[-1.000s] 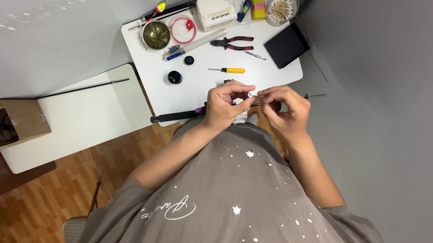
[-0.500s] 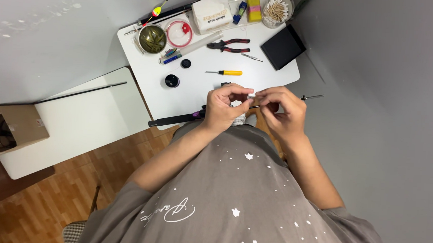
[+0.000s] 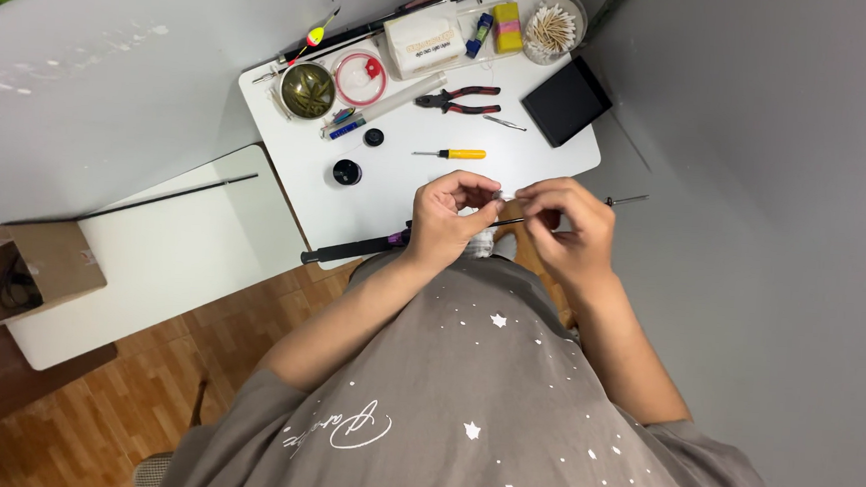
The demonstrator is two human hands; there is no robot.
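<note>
My left hand and my right hand meet at the near edge of a small white table. Both pinch a thin dark rod that lies across the table edge, its black handle end to the left and its slim tip past my right hand. A small white piece shows between my fingertips; what it is I cannot tell. A white cloth-like bit sits under my left hand.
On the table lie a yellow-handled screwdriver, red-handled pliers, a black pad, a round tin, a red ring, a white box, a jar of swabs. A lower white table and cardboard box stand left.
My hands stay together on the rod, with my fingers shifted slightly. The view has moved a little; the things on the table lie as before.
</note>
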